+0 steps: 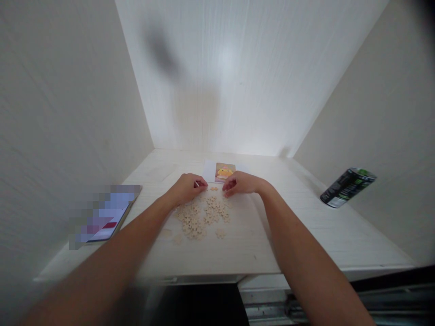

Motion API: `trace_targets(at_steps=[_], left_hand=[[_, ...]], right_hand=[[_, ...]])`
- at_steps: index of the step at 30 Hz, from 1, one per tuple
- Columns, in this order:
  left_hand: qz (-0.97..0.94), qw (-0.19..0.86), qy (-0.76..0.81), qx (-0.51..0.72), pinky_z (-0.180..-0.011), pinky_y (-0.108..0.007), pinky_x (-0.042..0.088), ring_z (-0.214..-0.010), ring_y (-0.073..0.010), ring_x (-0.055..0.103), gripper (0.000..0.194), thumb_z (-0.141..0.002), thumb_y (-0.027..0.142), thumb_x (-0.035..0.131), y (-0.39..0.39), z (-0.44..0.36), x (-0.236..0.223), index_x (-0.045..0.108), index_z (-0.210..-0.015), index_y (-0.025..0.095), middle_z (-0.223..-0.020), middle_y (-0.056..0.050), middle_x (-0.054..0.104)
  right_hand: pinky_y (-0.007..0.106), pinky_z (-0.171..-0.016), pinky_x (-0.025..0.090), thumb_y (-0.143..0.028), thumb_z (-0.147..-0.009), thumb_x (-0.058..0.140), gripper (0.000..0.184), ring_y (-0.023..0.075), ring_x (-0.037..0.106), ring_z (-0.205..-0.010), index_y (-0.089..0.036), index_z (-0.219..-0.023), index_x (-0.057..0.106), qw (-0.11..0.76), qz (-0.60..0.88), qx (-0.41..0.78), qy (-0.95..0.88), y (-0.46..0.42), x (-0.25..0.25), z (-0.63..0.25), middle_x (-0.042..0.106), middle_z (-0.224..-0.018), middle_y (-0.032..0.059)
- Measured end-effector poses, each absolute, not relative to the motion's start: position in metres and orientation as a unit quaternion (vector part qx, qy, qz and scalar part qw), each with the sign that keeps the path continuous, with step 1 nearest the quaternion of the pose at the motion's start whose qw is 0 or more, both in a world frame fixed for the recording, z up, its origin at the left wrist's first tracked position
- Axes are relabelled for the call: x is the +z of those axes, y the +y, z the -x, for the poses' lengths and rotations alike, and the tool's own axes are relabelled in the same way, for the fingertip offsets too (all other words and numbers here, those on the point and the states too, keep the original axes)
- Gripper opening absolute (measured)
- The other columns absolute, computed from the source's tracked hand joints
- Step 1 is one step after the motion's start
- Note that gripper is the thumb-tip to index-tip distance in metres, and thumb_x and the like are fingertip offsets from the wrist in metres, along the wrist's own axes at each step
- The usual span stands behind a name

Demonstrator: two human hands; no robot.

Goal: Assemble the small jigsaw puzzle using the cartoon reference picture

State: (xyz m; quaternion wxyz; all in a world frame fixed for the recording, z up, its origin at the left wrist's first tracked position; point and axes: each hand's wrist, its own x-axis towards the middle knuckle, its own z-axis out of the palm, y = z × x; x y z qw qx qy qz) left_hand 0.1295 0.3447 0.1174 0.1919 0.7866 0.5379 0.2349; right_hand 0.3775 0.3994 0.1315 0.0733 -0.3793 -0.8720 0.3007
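Note:
A loose heap of small, pale wooden-looking puzzle pieces [192,222] spreads over the table in front of me, mostly face down or blank. Just beyond it lies a short row of pieces [214,189], orange-tinted, between my two hands. My left hand [188,188] is closed in a pinch at the heap's far left edge, with a small pale piece showing at its fingers. On the other side, my right hand [242,183] has its fingers curled together, low over the heap's far right edge. What its fingertips hold is too small to make out.
Behind the hands lies a picture card [224,170] with a yellow figure, on a white sheet [209,171]. A tablet-like screen [113,213], partly blurred, is at the left. A dark can [346,188] stands at the right. Panels enclose the table [238,253] on three sides.

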Motion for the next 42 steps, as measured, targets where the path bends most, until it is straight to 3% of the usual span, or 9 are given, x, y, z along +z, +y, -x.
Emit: trace_targets(at_steps=[14,19,23,29,36,42], left_hand=[[-0.752,0.212,0.568,0.258,-0.064,-0.023,0.046,-0.071,-0.0093,0.061,0.037,-0.084,0.029,0.064,0.351,-0.12,0.11,0.067,-0.119,0.017,-0.099,-0.001,0.069],[-0.707,0.305,0.571,0.284,-0.056,-0.024,0.047,-0.061,-0.0102,0.061,0.042,-0.081,0.027,0.066,0.354,-0.116,0.112,0.063,-0.12,0.013,-0.097,-0.005,0.068],[-0.654,0.41,0.555,0.31,-0.063,-0.025,0.051,-0.071,-0.013,0.063,0.052,-0.072,0.016,0.069,0.352,-0.112,0.117,0.06,-0.123,0.007,-0.101,-0.009,0.067],[-0.623,0.465,0.536,0.33,-0.069,-0.026,0.049,-0.08,-0.0159,0.065,0.063,-0.063,0.013,0.072,0.351,-0.103,0.122,0.059,-0.125,0.007,-0.105,-0.011,0.067],[-0.632,0.433,0.55,0.332,-0.066,-0.026,0.047,-0.076,-0.0175,0.066,0.054,-0.069,0.017,0.073,0.356,-0.102,0.118,0.061,-0.121,0.007,-0.088,-0.01,0.069],[-0.654,0.404,0.555,0.318,-0.057,-0.021,0.041,-0.066,-0.0114,0.06,0.033,-0.076,0.019,0.067,0.356,-0.1,0.115,0.067,-0.107,0.007,-0.079,-0.008,0.069]], right_hand=[[0.023,-0.063,0.044,-0.023,-0.071,0.075,0.016,0.0124,0.059,-0.071,-0.015,-0.085,0.073,0.036,0.386,0.315,-0.867,0.398,0.134,-0.376,0.071,-0.08,0.0031],[0.023,-0.062,0.044,-0.022,-0.071,0.074,0.024,0.0124,0.058,-0.071,-0.015,-0.094,0.072,0.042,0.378,0.32,-0.868,0.399,0.133,-0.376,0.069,-0.081,0.0031],[0.023,-0.061,0.044,-0.021,-0.073,0.072,0.025,0.0121,0.058,-0.069,-0.014,-0.097,0.072,0.046,0.378,0.32,-0.868,0.4,0.133,-0.378,0.069,-0.08,0.003],[0.023,-0.063,0.044,-0.019,-0.073,0.071,0.023,0.0126,0.059,-0.071,-0.015,-0.096,0.073,0.051,0.38,0.319,-0.867,0.401,0.133,-0.379,0.07,-0.081,0.0033],[0.023,-0.063,0.043,-0.02,-0.077,0.068,0.021,0.0121,0.058,-0.071,-0.014,-0.096,0.073,0.051,0.38,0.317,-0.867,0.401,0.134,-0.38,0.071,-0.083,0.0042],[0.024,-0.068,0.043,-0.019,-0.079,0.065,0.021,0.0143,0.059,-0.076,-0.015,-0.096,0.075,0.044,0.373,0.305,-0.875,0.4,0.136,-0.38,0.072,-0.088,0.0053]])
